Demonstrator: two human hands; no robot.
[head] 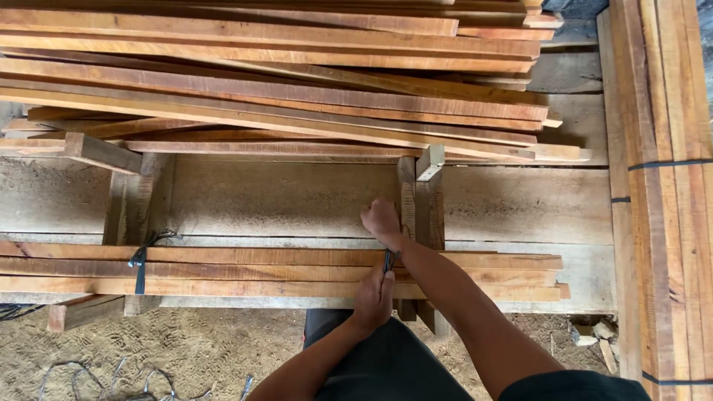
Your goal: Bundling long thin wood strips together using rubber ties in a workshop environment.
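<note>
Left hand (373, 297) and right hand (381, 220) are gripping a dark strap (388, 260), 1 end each, cinching it round the bundle of wooden slats (260, 271) resting on 2 crosspieces (427, 223).

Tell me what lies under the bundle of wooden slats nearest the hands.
The bundle of slats rests on two wooden crosspieces: one at the left, another by the right hand. Pale boards and sandy ground lie beneath. The slats cover the actual contact points.
</note>
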